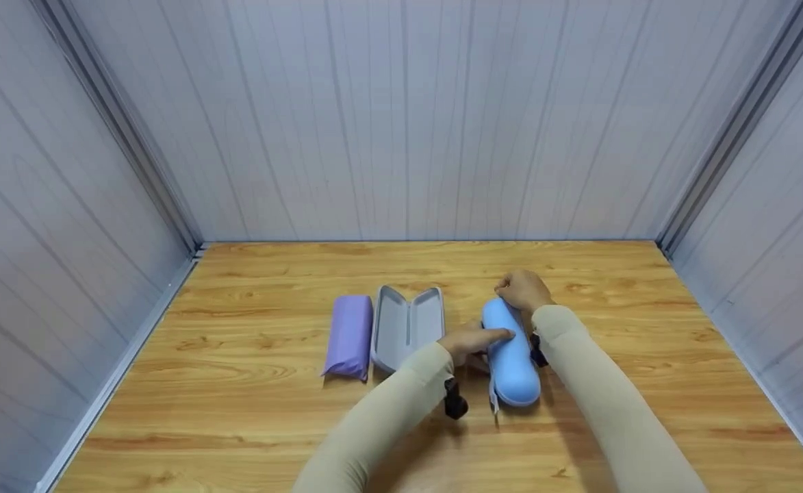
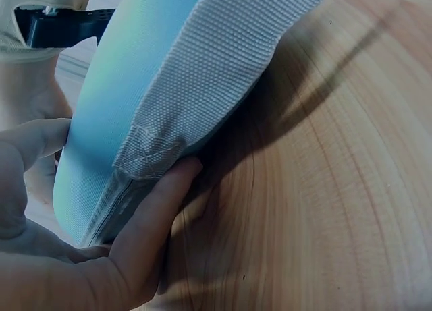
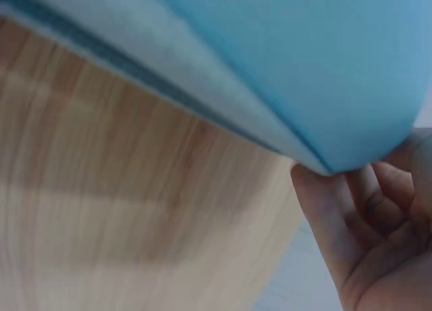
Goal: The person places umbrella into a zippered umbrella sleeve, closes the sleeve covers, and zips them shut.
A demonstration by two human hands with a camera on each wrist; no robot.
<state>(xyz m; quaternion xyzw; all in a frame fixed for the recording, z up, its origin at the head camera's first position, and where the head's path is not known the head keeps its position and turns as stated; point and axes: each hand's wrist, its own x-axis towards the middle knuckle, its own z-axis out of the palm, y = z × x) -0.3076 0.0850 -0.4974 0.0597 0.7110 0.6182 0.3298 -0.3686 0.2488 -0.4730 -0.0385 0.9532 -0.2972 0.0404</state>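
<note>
A rounded, elongated blue zippered case stands on the wooden table, tilted slightly. My left hand grips it from the left, thumb across the top and fingers low on its side. In the left wrist view, a grey webbing strap runs along that side, just above a fingertip. At the far end of the case, my right hand pinches the tip with curled fingers. The right wrist view shows its fingers against the pointed edge of the seam; whether a zip pull is between them is hidden.
Left of my left hand lies an open grey case with two long hollow halves. Beside it is a purple wrapped packet. Pale panel walls enclose the wooden table at the back and both sides.
</note>
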